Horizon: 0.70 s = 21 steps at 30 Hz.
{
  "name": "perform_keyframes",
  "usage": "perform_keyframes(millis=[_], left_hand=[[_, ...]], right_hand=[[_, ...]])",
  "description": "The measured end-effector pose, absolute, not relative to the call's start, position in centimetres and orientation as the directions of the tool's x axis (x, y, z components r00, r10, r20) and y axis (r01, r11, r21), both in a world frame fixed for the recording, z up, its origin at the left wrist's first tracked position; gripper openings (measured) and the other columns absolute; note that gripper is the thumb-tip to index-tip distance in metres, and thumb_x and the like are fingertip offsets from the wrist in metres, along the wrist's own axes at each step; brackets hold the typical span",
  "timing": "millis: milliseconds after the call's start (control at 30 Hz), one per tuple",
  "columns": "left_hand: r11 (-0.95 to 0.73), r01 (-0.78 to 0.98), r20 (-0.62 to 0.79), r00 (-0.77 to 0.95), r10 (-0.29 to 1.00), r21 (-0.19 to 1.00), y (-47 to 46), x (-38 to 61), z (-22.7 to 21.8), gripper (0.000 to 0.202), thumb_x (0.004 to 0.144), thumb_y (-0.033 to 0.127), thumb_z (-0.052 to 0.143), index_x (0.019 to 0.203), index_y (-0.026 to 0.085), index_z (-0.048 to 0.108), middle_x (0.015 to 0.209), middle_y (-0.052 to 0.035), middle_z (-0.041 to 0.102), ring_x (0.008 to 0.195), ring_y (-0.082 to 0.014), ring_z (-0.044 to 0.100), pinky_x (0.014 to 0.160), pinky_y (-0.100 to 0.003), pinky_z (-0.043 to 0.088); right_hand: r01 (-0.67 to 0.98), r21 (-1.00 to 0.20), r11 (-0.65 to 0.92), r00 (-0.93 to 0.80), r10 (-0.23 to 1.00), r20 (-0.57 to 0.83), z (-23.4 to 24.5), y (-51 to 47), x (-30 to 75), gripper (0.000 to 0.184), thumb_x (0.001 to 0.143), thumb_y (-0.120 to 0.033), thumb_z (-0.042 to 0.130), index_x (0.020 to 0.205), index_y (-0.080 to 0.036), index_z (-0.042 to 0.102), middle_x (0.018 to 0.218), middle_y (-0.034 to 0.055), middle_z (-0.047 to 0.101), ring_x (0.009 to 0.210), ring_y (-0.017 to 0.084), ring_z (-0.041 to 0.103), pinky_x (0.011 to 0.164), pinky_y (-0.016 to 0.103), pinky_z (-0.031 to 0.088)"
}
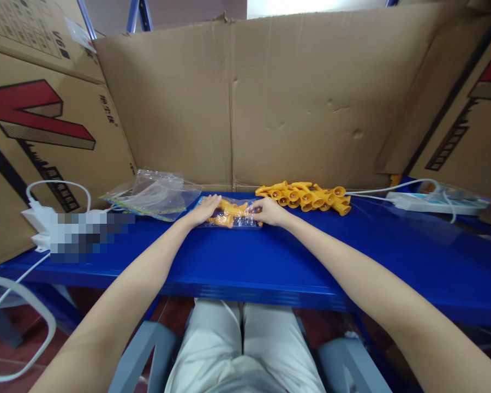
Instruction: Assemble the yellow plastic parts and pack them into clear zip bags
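At our far left, a white plug point(41, 215) stands on the blue table point(237, 259), and next to it we find flat, clear loose bags point(155, 194). Our left hand point(204, 211) lies flat on the left end of the bag point(245, 222), fingers stretched out and not closed round anything. The bag lies between our hands, near the back of the table, and yellow toys point(226, 213) seem to be inside it. At its right end our right hand point(270, 212) curls its fingers narrowly—whether they pinch film or a toy, we cannot tell. Farther right, a pile point(306, 197) of the same toys lies outside any bag, so we judge the work partly done, with the pile left. A power strip point(427, 203) comes last.

Glare on the film keeps us from counting the toys; the bag's mouth is hard to make out, and a blurred patch covers things beside the plug.
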State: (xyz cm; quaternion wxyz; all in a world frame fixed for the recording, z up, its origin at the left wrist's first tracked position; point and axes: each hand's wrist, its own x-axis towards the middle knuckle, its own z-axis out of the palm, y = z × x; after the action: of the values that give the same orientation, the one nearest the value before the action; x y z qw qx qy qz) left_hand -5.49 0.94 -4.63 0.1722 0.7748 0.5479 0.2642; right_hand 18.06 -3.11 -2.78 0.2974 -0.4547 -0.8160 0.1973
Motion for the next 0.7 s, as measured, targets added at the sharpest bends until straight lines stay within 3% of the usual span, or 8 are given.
perform_keyframes(millis=[233, 433, 533, 700], left_hand=[[-0.27, 0.829, 0.175, 0.21, 0.962, 0.49, 0.0, -5.2, -4.1, 0.078, 0.08, 0.058, 0.035, 0.141, 0.01, 0.026, 0.149, -0.011, 0.017, 0.138, -0.0221, 0.01, 0.111, -0.033, 0.01], [-0.267, 0.835, 0.169, 0.211, 0.963, 0.482, 0.2, -5.3, -4.2, 0.077, 0.079, 0.057, 0.034, 0.141, 0.011, 0.028, 0.148, -0.0099, 0.02, 0.138, -0.0218, 0.011, 0.111, -0.033, 0.01], [-0.265, 0.833, 0.154, 0.216, 0.964, 0.486, 0.1, -5.2, -4.1, 0.076, 0.079, 0.056, 0.034, 0.141, 0.012, 0.028, 0.148, -0.0088, 0.02, 0.138, -0.0212, 0.012, 0.111, -0.033, 0.01], [-0.266, 0.828, 0.158, 0.215, 0.964, 0.494, 0.2, -5.3, -4.1, 0.075, 0.078, 0.057, 0.035, 0.14, 0.015, 0.03, 0.148, -0.0067, 0.022, 0.138, -0.0218, 0.012, 0.111, -0.033, 0.011]], right_hand=[[0.533, -0.762, 0.368, -0.305, 0.923, 0.233, -2.7, -3.0, 18.3, 0.014, 0.076, -0.012, 0.057, 0.085, -0.009, 0.067, 0.066, 0.0033, 0.065, 0.046, 0.006, 0.053, 0.05, 0.019, 0.047], [0.712, -0.613, 0.342, -0.276, 0.939, 0.204, -2.4, -3.1, 18.9, 0.007, 0.078, -0.013, 0.056, 0.082, -0.011, 0.061, 0.073, 0.0034, 0.065, 0.037, 0.004, 0.048, 0.041, 0.017, 0.04], [0.784, -0.529, 0.325, -0.295, 0.945, 0.143, -2.0, -3.6, 18.7, 0.009, 0.079, -0.016, 0.057, 0.087, -0.012, 0.06, 0.062, 0.0005, 0.063, 0.034, 0.004, 0.044, 0.037, 0.016, 0.035], [0.764, -0.612, 0.204, -0.248, 0.969, 0.013, -1.4, -4.1, 18.4, 0.017, 0.082, -0.019, 0.054, 0.096, -0.011, 0.058, 0.052, -0.0015, 0.059, 0.03, 0.004, 0.037, 0.031, 0.018, 0.028]])
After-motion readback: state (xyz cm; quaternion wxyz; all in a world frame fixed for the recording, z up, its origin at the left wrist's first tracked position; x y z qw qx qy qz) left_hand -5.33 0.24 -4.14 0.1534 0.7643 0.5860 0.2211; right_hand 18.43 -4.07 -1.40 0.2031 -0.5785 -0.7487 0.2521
